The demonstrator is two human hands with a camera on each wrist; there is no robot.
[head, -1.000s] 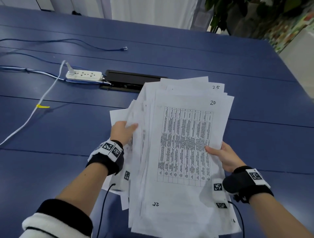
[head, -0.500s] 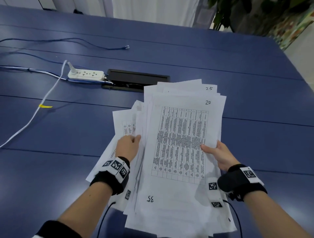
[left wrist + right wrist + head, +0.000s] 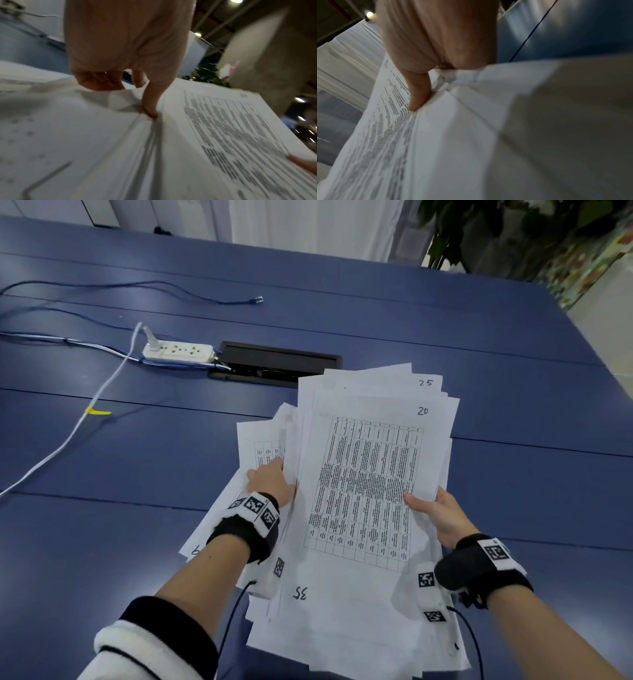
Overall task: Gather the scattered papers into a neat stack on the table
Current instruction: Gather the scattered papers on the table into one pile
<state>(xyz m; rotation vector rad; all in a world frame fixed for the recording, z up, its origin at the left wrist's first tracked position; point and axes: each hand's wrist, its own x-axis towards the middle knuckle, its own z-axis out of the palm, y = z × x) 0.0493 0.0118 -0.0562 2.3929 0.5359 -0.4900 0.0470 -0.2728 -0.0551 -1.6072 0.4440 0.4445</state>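
Observation:
A loose, uneven stack of white printed papers [image 3: 363,498] sits between my hands above the blue table [image 3: 102,542]. Its top sheet carries a table of text and the handwritten numbers 20 and 35. My left hand [image 3: 274,475] grips the stack's left edge; its thumb [image 3: 150,106] presses into the sheets [image 3: 223,128]. Lower sheets [image 3: 255,445] fan out to the left under that hand. My right hand [image 3: 423,506] holds the right edge, thumb [image 3: 419,94] on top of the papers [image 3: 436,142], fingers hidden underneath.
A white power strip [image 3: 176,352] and a black cable hatch [image 3: 277,364] lie just beyond the stack. A white cable [image 3: 68,440] with a yellow tag [image 3: 97,412] crosses the left side, and blue cables [image 3: 137,284] run further back. A plant [image 3: 479,231] stands behind the table.
My left hand has slid right and nearer along the stack's left edge, and more of the lower sheets now fan out to the left. The right hand keeps its hold.

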